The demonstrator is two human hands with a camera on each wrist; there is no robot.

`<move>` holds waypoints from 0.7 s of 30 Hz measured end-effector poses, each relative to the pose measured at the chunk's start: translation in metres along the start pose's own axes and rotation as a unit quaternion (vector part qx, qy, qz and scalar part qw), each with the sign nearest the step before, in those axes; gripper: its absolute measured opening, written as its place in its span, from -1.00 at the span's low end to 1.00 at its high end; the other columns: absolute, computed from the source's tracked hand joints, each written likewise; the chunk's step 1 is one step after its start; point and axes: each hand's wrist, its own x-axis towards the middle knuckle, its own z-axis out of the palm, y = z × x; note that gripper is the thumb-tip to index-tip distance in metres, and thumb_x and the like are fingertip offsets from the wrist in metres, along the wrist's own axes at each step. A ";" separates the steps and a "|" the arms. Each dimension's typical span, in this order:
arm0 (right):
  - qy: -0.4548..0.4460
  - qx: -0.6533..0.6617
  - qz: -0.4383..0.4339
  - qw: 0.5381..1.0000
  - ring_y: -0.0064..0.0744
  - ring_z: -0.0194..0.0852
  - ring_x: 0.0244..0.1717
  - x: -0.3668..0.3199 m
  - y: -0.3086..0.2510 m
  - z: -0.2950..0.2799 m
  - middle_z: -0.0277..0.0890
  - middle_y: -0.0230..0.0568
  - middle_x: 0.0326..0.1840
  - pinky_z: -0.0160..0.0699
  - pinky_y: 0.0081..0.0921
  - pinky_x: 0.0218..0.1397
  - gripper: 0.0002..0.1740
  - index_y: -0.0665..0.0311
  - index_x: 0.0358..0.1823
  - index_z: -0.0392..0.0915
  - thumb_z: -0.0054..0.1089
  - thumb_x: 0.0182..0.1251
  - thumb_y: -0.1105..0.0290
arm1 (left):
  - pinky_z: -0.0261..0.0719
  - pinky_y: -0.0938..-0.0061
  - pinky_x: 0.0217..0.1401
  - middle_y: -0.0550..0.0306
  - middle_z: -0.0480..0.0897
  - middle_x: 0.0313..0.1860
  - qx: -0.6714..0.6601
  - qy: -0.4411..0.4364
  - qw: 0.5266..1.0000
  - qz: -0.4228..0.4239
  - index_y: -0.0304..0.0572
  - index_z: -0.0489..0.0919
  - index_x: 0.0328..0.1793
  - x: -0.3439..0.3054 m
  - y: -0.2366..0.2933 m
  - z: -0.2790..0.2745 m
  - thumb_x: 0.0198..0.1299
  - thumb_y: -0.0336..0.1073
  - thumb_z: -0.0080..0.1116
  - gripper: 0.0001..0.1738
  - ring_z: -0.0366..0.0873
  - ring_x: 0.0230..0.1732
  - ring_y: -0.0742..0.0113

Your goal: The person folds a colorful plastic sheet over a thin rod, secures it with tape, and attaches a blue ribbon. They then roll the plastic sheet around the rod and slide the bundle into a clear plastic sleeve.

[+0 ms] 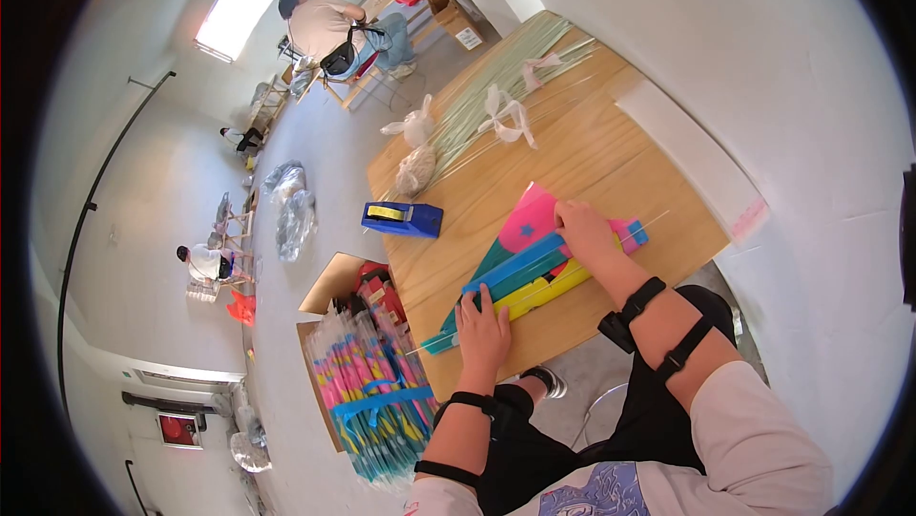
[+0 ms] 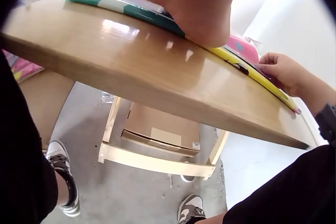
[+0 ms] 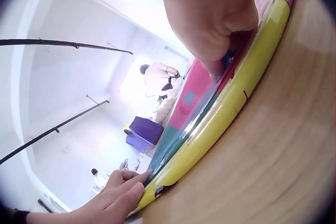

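Observation:
A folded plastic sheet (image 1: 520, 301) in pink, teal, blue and yellow lies at the table's near edge, a thin rod sticking out at each end. My left hand (image 1: 484, 336) rests on its left part, fingers fairly straight over the blue band. Toward the sheet's right end, my right hand (image 1: 587, 234) has bent fingers and pinches the material by the pink part with a blue star. In the right wrist view its fingertips are partly hidden in the folds, above the yellow edge (image 3: 210, 142). The left wrist view shows the left hand (image 2: 197, 3) over the sheet, fingertips out of sight.
A blue tape dispenser (image 1: 403, 219) stands left of the sheet. Pale thin rods (image 1: 487, 86) and knotted plastic bags (image 1: 415, 170) lie at the table's far end. An open carton of colourful packets (image 1: 377, 382) is beside the table at left. People sit farther off; a wall is at right.

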 end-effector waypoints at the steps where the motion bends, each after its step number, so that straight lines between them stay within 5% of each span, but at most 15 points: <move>1: 0.000 0.000 0.000 1.000 -0.04 0.66 0.01 0.000 0.001 0.001 0.65 -0.19 -0.20 0.64 -0.10 0.05 -0.77 0.15 -0.22 0.55 0.50 0.24 0.42 | 0.33 -0.13 0.51 -0.35 0.39 0.43 0.018 0.018 1.000 0.012 -0.42 0.42 0.59 -0.001 -0.001 0.002 0.49 -0.06 0.17 -0.29 0.43 0.40 -0.30; 7: 0.000 -0.014 -0.001 1.000 -0.04 0.66 0.00 0.000 0.000 -0.001 0.65 -0.18 -0.20 0.65 -0.09 0.04 -0.79 0.15 -0.22 0.55 0.47 0.26 0.42 | 0.19 -0.05 0.47 -0.21 0.38 0.49 0.050 0.005 0.999 -0.013 -0.39 0.46 0.57 0.001 0.009 -0.007 0.47 -0.05 0.17 -0.31 0.33 0.50 -0.14; 21: 0.005 -0.005 -0.004 1.000 -0.08 0.65 0.00 -0.001 0.001 0.000 0.65 -0.23 -0.20 0.63 -0.14 0.07 -0.78 0.12 -0.24 0.56 0.50 0.23 0.42 | 0.24 -0.03 0.50 -0.15 0.44 0.53 0.076 -0.002 0.996 0.046 -0.46 0.50 0.47 0.013 0.000 -0.012 0.40 -0.11 0.15 -0.34 0.32 0.55 -0.12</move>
